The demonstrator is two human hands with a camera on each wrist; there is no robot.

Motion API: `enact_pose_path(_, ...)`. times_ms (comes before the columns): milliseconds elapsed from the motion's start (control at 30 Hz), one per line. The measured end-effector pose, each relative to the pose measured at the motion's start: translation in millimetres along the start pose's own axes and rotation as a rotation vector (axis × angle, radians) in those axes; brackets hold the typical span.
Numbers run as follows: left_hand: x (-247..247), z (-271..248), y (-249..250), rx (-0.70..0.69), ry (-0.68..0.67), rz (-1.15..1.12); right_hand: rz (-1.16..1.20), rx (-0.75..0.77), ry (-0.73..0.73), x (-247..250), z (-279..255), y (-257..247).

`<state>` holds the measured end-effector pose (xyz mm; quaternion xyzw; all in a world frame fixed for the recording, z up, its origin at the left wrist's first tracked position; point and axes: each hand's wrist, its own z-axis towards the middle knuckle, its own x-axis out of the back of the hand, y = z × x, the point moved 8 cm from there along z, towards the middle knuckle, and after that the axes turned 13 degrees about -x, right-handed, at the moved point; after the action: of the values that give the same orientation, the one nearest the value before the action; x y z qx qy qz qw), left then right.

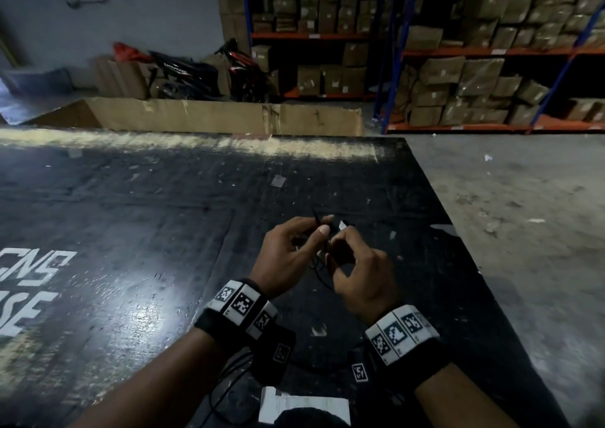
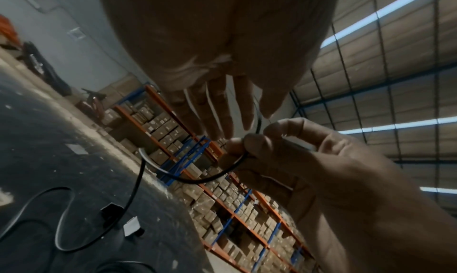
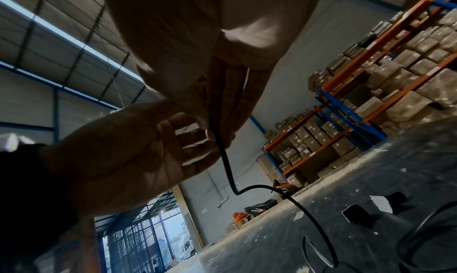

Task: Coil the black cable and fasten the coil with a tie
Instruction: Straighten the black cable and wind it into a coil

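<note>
Behind the black counter (image 1: 137,231) we list an open cardboard box (image 1: 226,116), contents not visible, and shelving (image 1: 491,51) stacked with cartons. Our right hand (image 1: 363,274) pinches the black cable (image 2: 188,179) between thumb and curled fingers. Our left hand (image 1: 291,254) holds it beside, fingers mostly straight. From this double grip the cable hangs in loose loops onto the counter.

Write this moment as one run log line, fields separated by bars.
step: coiling | left hand: pinches black cable | right hand: grips black cable | tie: not identifiable | coil: unfinished, slack on table
</note>
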<state>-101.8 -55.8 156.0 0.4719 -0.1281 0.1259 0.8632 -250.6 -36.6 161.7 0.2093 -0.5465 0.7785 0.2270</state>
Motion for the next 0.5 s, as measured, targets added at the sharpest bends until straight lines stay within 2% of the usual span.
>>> enact_pose_path(67,1.3,0.6,3.2,0.011,-0.004,-0.075,0.02,-0.006,-0.02,0.2,-3.0,-3.1)
enact_pose_path(133,4.4,1.2,10.0,0.023,0.011,-0.18,0.151,-0.075,-0.043,-0.5,-2.7,-0.4)
enact_pose_path(233,19.1,4.8,21.5,0.071,0.136,-0.406,0.455,-0.2,-0.181,-16.3,0.4,4.6)
enact_pose_path(300,26.4,8.9,24.3,0.154,0.188,-0.615,0.596,-0.22,-0.287,-27.3,0.0,3.5)
enact_pose_path(400,37.9,18.1,27.8,0.237,0.191,-0.879,0.686,-0.24,-0.422,-41.5,-3.2,2.9)
enact_pose_path(500,55.6,28.1,39.5,0.208,0.182,-1.038,0.694,-0.236,-0.469,-46.8,-4.3,7.3)
